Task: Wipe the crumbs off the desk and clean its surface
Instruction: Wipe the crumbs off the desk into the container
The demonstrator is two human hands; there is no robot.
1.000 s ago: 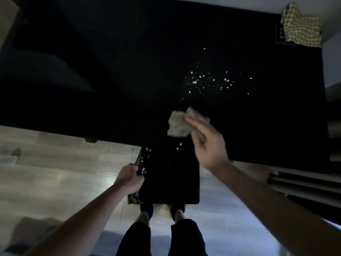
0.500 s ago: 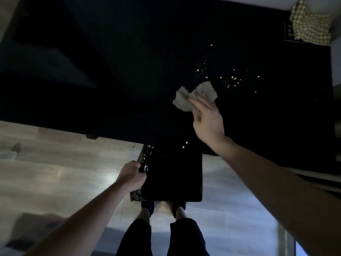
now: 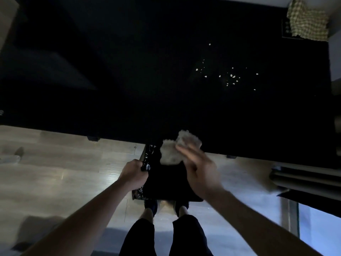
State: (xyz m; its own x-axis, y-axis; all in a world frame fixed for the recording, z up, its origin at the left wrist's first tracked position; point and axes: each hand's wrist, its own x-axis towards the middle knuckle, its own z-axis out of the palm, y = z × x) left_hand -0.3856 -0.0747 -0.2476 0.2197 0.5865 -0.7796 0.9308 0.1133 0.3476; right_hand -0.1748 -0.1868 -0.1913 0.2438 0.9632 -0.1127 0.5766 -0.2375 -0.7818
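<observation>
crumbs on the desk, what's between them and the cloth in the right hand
Head view: only bare dark desk lies between the crumbs and the grey cloth at the near edge, under the right hand.

Single head cam, wide-angle, looks steeply down & fwd over dark desk [image 3: 129, 80] edge; floor [image 3: 55, 172] below, close.

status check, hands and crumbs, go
Left hand grips bin rim. Right hand presses cloth at desk edge. Crumbs remain; nothing blocking.
</observation>
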